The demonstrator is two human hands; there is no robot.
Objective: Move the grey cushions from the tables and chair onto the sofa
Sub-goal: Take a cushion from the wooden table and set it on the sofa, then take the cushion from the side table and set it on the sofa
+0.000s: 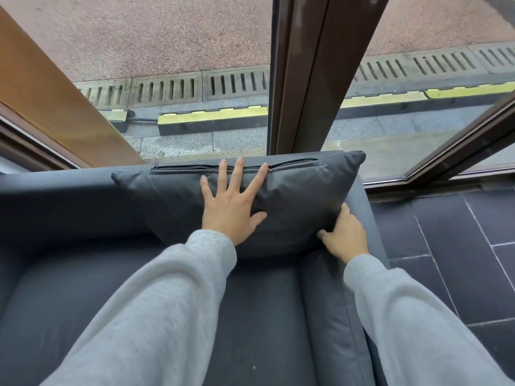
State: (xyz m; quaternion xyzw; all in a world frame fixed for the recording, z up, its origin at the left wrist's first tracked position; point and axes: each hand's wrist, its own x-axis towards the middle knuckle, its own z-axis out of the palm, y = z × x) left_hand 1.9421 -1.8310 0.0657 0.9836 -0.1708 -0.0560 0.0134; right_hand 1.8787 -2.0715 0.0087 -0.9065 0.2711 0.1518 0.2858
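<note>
Sofa seat (250, 316) bare in front. Grey cushion (292, 196) stands in the right back corner against backrest and armrest; left hand (232, 210) flat, fingers spread on its face, right hand (344, 235) pinching its lower right edge. Window frame (309, 73) directly behind, dark tiled floor (451, 246) beside the armrest.

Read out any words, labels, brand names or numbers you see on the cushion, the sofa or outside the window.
None: no readable text anywhere.
Dark grey fabric cushion: only a zip along its top edge, no label showing.
Dark grey upholstered sofa: plain.
Yellow-and-black kerb strip outside: no lettering.
</note>
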